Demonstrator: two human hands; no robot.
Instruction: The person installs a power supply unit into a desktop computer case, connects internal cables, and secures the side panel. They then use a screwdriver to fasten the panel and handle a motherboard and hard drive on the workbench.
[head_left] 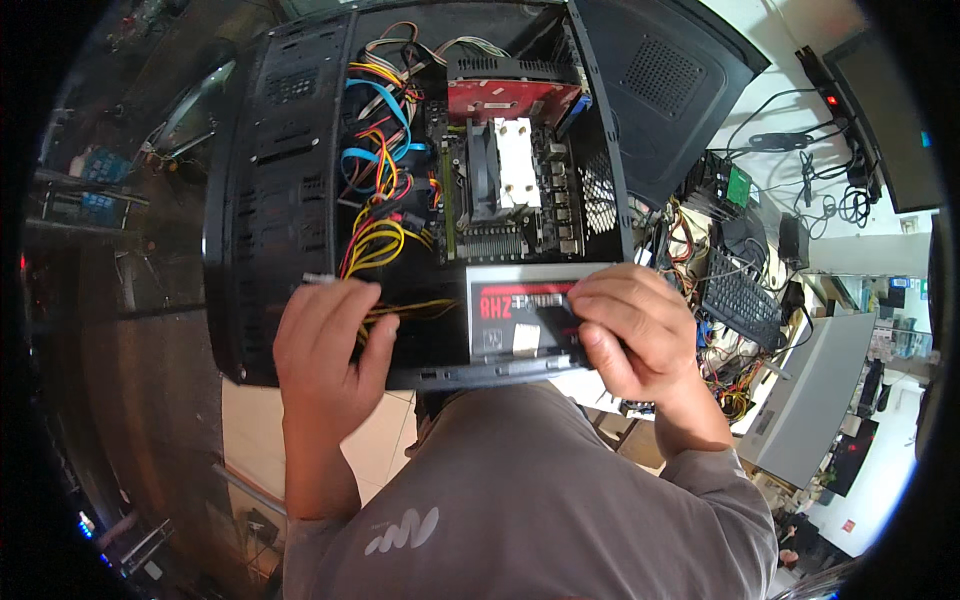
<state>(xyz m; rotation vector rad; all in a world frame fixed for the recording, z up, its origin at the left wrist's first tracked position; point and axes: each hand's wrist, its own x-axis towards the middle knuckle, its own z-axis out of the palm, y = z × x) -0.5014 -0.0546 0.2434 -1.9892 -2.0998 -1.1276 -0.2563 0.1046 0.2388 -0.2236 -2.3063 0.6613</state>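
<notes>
An open black computer case (275, 180) lies on its side in front of me. At its near right corner sits a power supply unit (520, 345) with a black and red label. The fingers and thumb of my right hand (640, 330) close over the unit's right end. At the near left, my left hand (330, 345) reaches over the drive bay edge, thumb apart from the fingers. Its fingertips are beside a small silvery piece (320, 278), too blurred to name. Yellow cables (420, 308) run from the power supply toward this hand.
Inside the case are a motherboard with a white-topped cooler (517, 165), a red graphics card (500, 98) and blue data cables (395, 105). A dark side panel (665, 75) stands behind. To the right are a keyboard (742, 298), tangled wires and a monitor (885, 120).
</notes>
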